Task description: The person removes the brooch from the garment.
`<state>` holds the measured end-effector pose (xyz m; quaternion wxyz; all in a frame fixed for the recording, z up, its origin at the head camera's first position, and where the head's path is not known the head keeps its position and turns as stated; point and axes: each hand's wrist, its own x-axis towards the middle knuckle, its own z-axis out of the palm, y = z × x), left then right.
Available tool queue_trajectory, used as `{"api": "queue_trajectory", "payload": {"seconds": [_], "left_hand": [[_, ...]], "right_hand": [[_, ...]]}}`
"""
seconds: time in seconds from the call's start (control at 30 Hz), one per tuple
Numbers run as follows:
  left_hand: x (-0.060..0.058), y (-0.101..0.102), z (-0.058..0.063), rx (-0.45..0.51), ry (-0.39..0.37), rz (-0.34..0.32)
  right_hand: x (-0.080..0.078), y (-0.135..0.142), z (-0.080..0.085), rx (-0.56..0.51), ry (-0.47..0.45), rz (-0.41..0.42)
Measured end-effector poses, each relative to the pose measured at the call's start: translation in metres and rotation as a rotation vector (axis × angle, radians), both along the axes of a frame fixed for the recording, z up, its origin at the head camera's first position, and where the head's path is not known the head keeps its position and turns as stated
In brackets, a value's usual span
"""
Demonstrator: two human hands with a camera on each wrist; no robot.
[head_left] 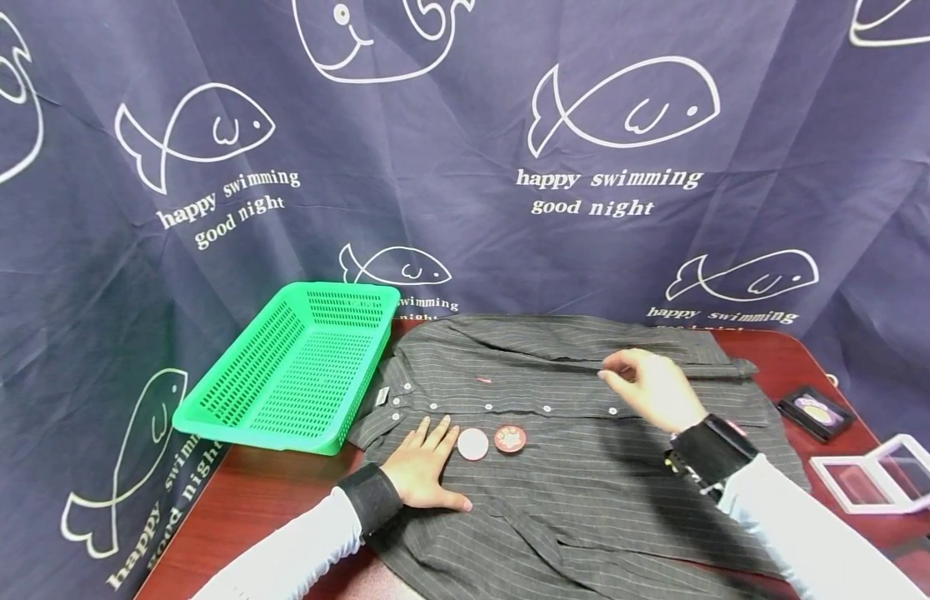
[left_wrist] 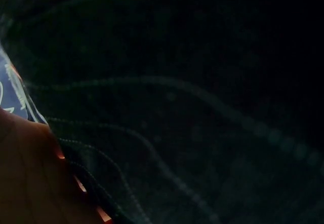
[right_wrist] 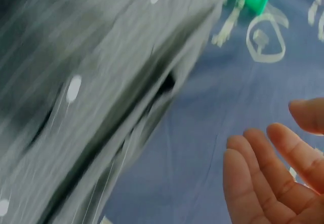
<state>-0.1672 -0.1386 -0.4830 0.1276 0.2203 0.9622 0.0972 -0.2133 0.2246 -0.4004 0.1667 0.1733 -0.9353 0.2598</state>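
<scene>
A dark grey pinstriped shirt (head_left: 585, 475) with white buttons lies spread out, its collar towards the left. My left hand (head_left: 423, 467) rests flat on it below the collar, fingers spread. Just right of those fingertips lie a plain pale round badge (head_left: 472, 444) and a red round badge (head_left: 510, 439) with a light pattern. Over the button placket, my right hand (head_left: 648, 385) is raised with loosely bent fingers and holds nothing. In the right wrist view its fingers (right_wrist: 263, 176) are parted beside the shirt (right_wrist: 101, 107). Dark cloth (left_wrist: 177, 133) fills most of the left wrist view.
A green plastic basket (head_left: 363, 417) stands at the left of the reddish-brown table (head_left: 247, 492). On the right lie a dark case (head_left: 816, 413) with a round patterned piece and an opened white frame (head_left: 862, 483). A blue fish-print curtain (head_left: 465, 192) hangs behind.
</scene>
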Motion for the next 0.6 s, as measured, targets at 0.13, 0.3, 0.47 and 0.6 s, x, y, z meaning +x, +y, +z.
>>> {"api": "queue_trajectory", "payload": {"seconds": [0.13,0.3,0.47,0.6], "left_hand": [[0.001,0.001,0.002,0.004,-0.007,0.000],[0.000,0.001,0.003,0.002,-0.008,0.000],[0.000,0.000,0.003,0.003,-0.007,-0.005],[0.000,0.000,0.002,-0.001,-0.001,-0.004]], "right_hand": [[0.003,-0.025,-0.007,-0.011,-0.040,0.059],[0.004,-0.052,-0.017,-0.029,-0.056,0.124],[0.004,-0.077,-0.028,-0.025,-0.078,0.197],[0.005,-0.098,-0.036,-0.012,-0.116,0.252]]}}
